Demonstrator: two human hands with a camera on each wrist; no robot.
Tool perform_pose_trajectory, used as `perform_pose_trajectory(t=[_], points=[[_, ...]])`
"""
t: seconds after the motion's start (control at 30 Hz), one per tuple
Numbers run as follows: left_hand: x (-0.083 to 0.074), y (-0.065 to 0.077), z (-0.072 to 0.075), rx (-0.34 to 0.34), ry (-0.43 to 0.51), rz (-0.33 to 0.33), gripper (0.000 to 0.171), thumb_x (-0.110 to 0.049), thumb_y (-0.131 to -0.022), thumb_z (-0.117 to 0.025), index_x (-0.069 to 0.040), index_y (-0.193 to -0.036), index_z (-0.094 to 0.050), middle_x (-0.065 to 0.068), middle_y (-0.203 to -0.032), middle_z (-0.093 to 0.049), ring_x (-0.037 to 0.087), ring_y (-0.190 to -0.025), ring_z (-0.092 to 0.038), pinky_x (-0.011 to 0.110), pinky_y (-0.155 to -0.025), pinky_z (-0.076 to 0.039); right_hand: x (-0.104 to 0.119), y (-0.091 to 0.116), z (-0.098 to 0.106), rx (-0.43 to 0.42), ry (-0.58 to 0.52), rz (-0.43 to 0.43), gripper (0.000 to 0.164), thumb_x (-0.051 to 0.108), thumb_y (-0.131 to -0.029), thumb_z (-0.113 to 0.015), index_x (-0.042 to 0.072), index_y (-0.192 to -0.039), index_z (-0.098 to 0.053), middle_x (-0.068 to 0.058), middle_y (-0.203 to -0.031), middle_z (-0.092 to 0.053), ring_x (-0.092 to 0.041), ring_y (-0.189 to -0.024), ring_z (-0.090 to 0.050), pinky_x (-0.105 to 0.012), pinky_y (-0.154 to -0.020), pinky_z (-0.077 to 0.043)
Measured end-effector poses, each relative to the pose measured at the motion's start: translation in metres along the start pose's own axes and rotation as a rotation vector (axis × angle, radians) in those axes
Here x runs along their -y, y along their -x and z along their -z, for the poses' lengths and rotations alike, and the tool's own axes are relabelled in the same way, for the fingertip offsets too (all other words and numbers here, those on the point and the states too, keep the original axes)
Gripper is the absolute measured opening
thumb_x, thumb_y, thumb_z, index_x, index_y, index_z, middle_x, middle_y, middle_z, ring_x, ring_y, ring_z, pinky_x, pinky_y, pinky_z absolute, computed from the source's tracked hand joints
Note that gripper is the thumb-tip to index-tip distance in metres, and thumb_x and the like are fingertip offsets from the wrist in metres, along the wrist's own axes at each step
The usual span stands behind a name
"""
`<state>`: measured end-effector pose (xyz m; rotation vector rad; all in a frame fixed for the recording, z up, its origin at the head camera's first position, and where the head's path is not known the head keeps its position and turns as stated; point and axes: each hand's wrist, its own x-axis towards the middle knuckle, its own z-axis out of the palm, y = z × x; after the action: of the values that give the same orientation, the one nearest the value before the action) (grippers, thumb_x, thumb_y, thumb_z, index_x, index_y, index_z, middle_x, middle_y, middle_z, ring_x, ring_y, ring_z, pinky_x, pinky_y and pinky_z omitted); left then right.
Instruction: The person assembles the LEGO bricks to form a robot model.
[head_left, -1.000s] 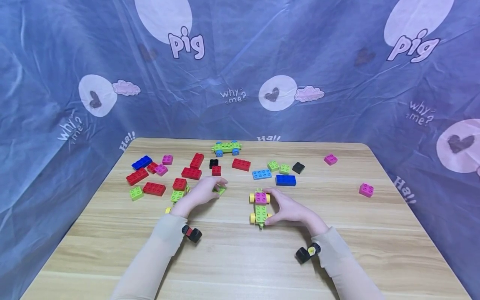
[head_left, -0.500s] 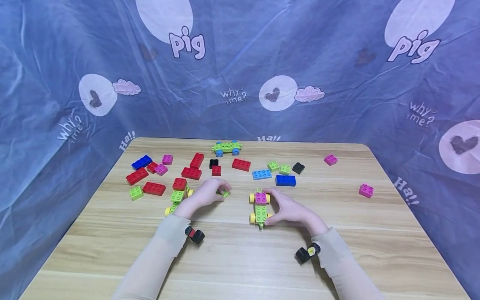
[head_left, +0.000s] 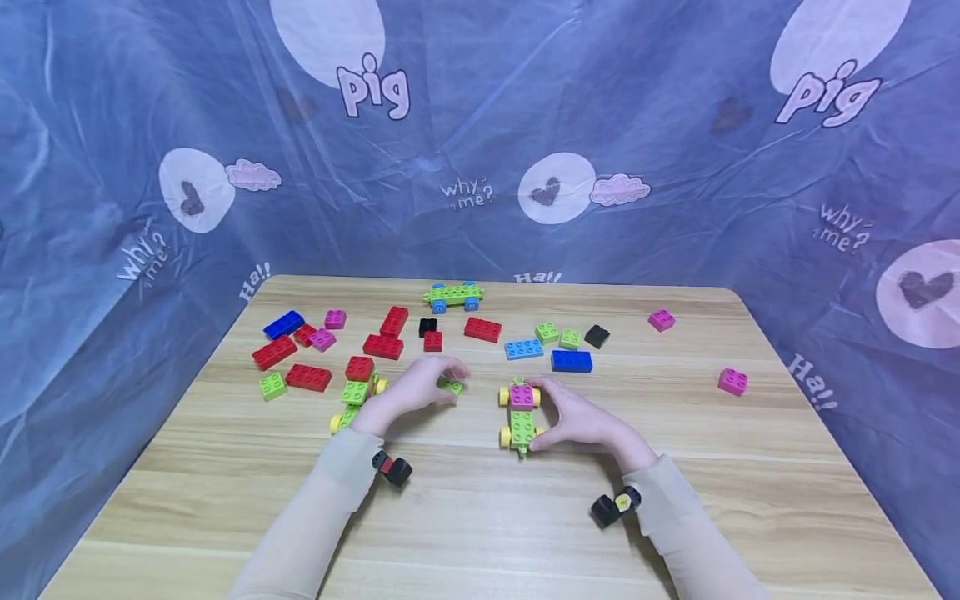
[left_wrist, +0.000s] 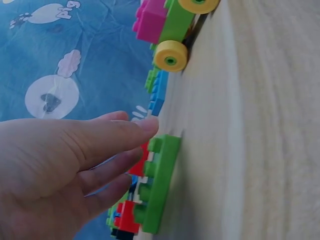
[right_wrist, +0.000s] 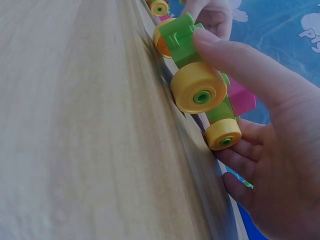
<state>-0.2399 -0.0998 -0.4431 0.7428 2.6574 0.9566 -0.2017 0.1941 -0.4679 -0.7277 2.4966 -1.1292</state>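
My right hand (head_left: 581,417) holds a lime-green toy car base (head_left: 522,427) with yellow wheels and a pink brick (head_left: 521,395) on its far end. In the right wrist view, the thumb rests on the car's near end and the fingers lie at the other end. My left hand (head_left: 416,386) arches over a green brick (head_left: 453,387) left of that car. In the left wrist view this green brick (left_wrist: 161,185) lies studs-up on the table, and the thumb and fingers are apart above it. Under the left wrist, partly hidden, is another yellow-wheeled car (head_left: 352,410) bearing a green brick.
A green car base with blue wheels (head_left: 453,295) stands at the table's back edge. Loose red bricks (head_left: 383,347), a light blue brick (head_left: 523,348), a dark blue brick (head_left: 572,361) and black bricks (head_left: 597,336) lie behind the hands. Pink bricks (head_left: 732,381) lie far right.
My left hand and the green brick have shifted a little to the right, and its fingers have spread away from the brick. My right hand and its car have stayed put.
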Motion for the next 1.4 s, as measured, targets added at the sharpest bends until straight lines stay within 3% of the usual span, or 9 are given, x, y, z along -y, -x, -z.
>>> perform_pose_trajectory(t=[0.17, 0.4, 0.67, 1.0, 1.4], points=[[0.003, 0.004, 0.008, 0.003, -0.007, -0.006, 0.043, -0.001, -0.078, -0.076, -0.005, -0.12, -0.064, 0.008, -0.119, -0.066, 0.026, -0.115, -0.059, 0.04, -0.1, -0.047, 0.001, 0.0, 0.0, -0.007, -0.006, 0.015, 0.103, 0.037, -0.062, -0.087, 0.003, -0.144, -0.033, -0.02, -0.149, -0.037, -0.038, -0.141, -0.03, -0.055, -0.115, -0.021], [0.006, 0.008, 0.011, 0.034, -0.128, -0.05, 0.045, 0.005, -0.077, -0.074, -0.003, -0.12, -0.064, 0.011, -0.123, -0.064, 0.029, -0.12, -0.056, 0.041, -0.104, -0.044, 0.001, 0.001, 0.0, -0.007, -0.004, 0.011, 0.103, 0.037, -0.063, -0.087, 0.004, -0.145, -0.033, -0.02, -0.149, -0.036, -0.038, -0.141, -0.029, -0.056, -0.115, -0.021], [0.007, 0.009, 0.007, 0.069, -0.157, 0.002, 0.051, 0.015, -0.074, -0.065, -0.004, -0.121, -0.064, 0.011, -0.126, -0.063, 0.028, -0.124, -0.054, 0.041, -0.106, -0.042, 0.002, 0.001, 0.0, -0.003, 0.015, 0.023, 0.103, 0.038, -0.063, -0.087, 0.003, -0.144, -0.034, -0.019, -0.148, -0.038, -0.038, -0.139, -0.032, -0.055, -0.115, -0.023], [0.005, 0.007, 0.003, 0.065, -0.152, -0.002, 0.042, 0.001, -0.081, -0.071, -0.004, -0.122, -0.065, 0.01, -0.125, -0.064, 0.027, -0.122, -0.055, 0.041, -0.105, -0.043, 0.001, 0.0, 0.0, -0.009, 0.003, 0.018, 0.103, 0.038, -0.062, -0.087, 0.003, -0.144, -0.034, -0.019, -0.148, -0.037, -0.038, -0.14, -0.031, -0.055, -0.115, -0.022], [-0.004, 0.003, -0.006, 0.094, -0.172, -0.035, 0.049, -0.013, -0.083, -0.075, -0.004, -0.129, -0.06, 0.012, -0.124, -0.063, 0.025, -0.114, -0.058, 0.04, -0.099, -0.046, 0.001, 0.0, 0.0, -0.009, 0.003, 0.016, 0.103, 0.038, -0.063, -0.087, 0.003, -0.144, -0.034, -0.02, -0.149, -0.036, -0.039, -0.14, -0.03, -0.056, -0.115, -0.022]])
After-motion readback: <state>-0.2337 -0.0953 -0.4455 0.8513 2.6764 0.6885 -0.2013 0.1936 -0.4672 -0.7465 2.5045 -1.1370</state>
